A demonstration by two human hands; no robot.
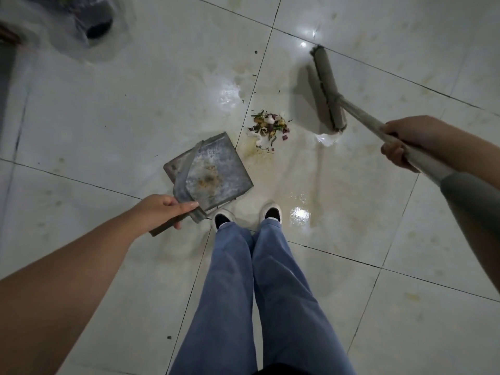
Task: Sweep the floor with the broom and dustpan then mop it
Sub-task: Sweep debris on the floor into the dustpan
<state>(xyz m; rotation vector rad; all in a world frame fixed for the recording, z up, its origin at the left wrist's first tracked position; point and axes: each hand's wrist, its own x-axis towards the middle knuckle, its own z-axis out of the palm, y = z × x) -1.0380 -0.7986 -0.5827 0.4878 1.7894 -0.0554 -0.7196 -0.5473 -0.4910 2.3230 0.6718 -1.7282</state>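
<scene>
Plainly, no writing shows on dustpan (211,169) or broom (328,89).

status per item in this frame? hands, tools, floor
left hand: grips dustpan handle
right hand: grips broom handle
dustpan: near the pile, some crumbs inside
broom: head right of the pile
debris pile: on floor, not yet scooped
floor: wet, stained
</scene>
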